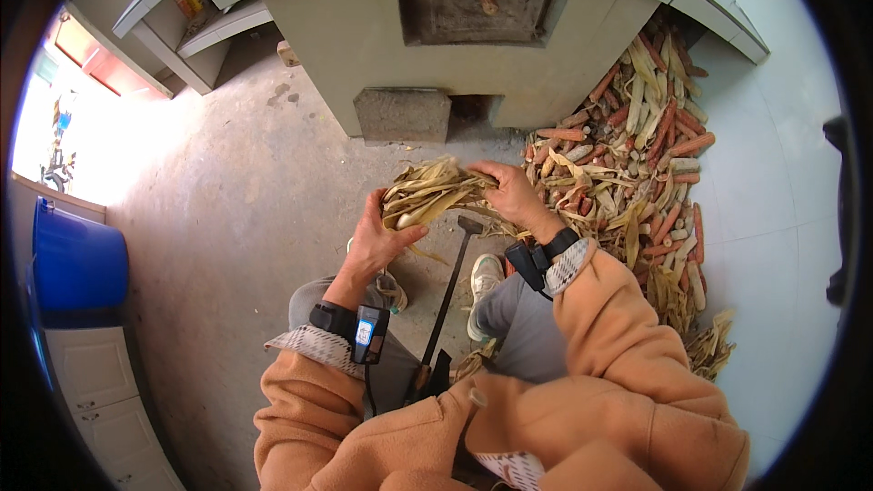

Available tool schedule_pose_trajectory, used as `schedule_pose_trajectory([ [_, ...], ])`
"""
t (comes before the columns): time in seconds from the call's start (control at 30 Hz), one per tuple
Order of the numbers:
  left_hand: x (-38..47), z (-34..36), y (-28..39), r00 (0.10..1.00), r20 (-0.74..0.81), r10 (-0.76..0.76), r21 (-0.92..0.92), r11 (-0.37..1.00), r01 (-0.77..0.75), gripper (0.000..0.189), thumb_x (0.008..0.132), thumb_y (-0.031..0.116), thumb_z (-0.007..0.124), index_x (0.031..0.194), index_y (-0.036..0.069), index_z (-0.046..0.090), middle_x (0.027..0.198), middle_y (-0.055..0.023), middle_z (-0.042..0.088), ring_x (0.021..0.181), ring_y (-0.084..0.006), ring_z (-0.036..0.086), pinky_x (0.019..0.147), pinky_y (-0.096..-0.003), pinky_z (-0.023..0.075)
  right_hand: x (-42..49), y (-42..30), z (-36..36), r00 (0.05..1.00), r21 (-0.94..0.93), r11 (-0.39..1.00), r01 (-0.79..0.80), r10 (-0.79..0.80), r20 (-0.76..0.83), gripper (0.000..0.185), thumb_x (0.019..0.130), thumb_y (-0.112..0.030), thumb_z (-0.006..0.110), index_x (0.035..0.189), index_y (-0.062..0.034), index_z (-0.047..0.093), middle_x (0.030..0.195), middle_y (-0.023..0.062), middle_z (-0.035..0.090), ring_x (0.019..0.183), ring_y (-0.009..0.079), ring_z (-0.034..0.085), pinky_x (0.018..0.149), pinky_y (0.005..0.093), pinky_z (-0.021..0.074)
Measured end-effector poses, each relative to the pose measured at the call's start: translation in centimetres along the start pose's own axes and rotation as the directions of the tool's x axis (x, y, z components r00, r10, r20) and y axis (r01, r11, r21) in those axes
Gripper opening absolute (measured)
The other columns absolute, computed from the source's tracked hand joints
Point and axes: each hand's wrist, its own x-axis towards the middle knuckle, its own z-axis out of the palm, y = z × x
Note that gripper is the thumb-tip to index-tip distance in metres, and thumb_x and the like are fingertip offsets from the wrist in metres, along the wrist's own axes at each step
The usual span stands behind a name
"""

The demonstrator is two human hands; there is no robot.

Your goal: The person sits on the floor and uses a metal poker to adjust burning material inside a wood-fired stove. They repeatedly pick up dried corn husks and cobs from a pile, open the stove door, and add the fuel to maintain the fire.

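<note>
A bundle of dry corn husks (436, 189) is held in front of me, above the concrete floor. My left hand (382, 232) grips its left end, the thumb along the near side. At the other end, my right hand (511, 192) has its fingers closed around the husks. Below the bundle, a long-handled metal tool (453, 273), perhaps a poker or ash rake, stands between my legs with its flat head toward the stove. Beyond my hands is a masonry stove (327, 48) with a closed cast-iron door (477, 3).
A heap of corncobs and husks (614, 170) lies to the right, along the wall. Under the stove door, a stone-like slab (402, 114) stands beside a dark ash opening (476, 108). A blue plastic tub (82, 256) is at left, near white cabinets (92, 365).
</note>
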Motion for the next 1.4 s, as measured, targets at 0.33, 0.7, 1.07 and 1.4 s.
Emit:
schedule_pose_trajectory([
  [0.33, 0.1, -0.1, -0.8, 0.993, -0.015, 0.121, 0.07, 0.99, -0.12, 0.054, 0.084, 0.002, 0.064, 0.132, 0.003, 0.042, 0.108, -0.01, 0.064, 0.1, -0.0189, 0.062, 0.087, -0.0292, 0.0489, 0.4, 0.5, -0.4, 0.983, 0.092, 0.99, -0.108, 0.093, 0.156, 0.034, 0.08, -0.008, 0.069, 0.112, 0.0003, 0.06, 0.092, 0.0117, 0.068, 0.081, 0.0088, 0.056, 0.076, 0.0271, 0.0467],
  [0.7, 0.6, 0.0, -0.9, 0.992, -0.106, -0.071, -0.205, 0.978, 0.048, 0.022, 0.092, -0.002, 0.05, 0.113, -0.002, 0.055, 0.089, -0.0076, 0.065, 0.067, -0.0152, 0.065, 0.058, -0.0277, 0.0523, 0.4, 0.2, -0.1, 0.993, -0.514, 0.853, 0.094, -0.118, -0.015, 0.053, 0.073, -0.028, 0.075, 0.118, -0.0073, 0.056, 0.11, 0.0139, 0.064, 0.102, 0.0336, 0.059, 0.091, 0.043, 0.041],
  [1.07, 0.4, -0.7, -1.6, 0.992, -0.125, -0.031, -0.043, 0.999, 0.026, 0.026, 0.084, -0.009, 0.05, 0.108, -0.003, 0.057, 0.091, -0.0102, 0.065, 0.071, -0.0177, 0.066, 0.059, -0.0296, 0.0545, 0.5, 0.3, -0.5, 0.984, -0.414, 0.907, 0.078, -0.004, 0.175, 0.08, 0.067, -0.04, 0.078, 0.132, -0.0056, 0.047, 0.123, 0.0173, 0.059, 0.111, 0.0343, 0.055, 0.099, 0.0418, 0.0392],
  [1.4, 0.3, -1.2, -1.0, 0.964, -0.262, -0.049, -0.17, 0.986, 0.004, 0.018, 0.087, -0.005, 0.052, 0.104, -0.004, 0.058, 0.085, -0.008, 0.066, 0.067, -0.0158, 0.065, 0.057, -0.0287, 0.0529, 0.6, -1.2, -2.6, 0.997, -0.149, 0.988, 0.032, -0.043, -0.07, 0.084, 0.078, -0.053, 0.067, 0.141, -0.0076, 0.035, 0.14, 0.0193, 0.041, 0.131, 0.0365, 0.037, 0.107, 0.0486, 0.0315],
])
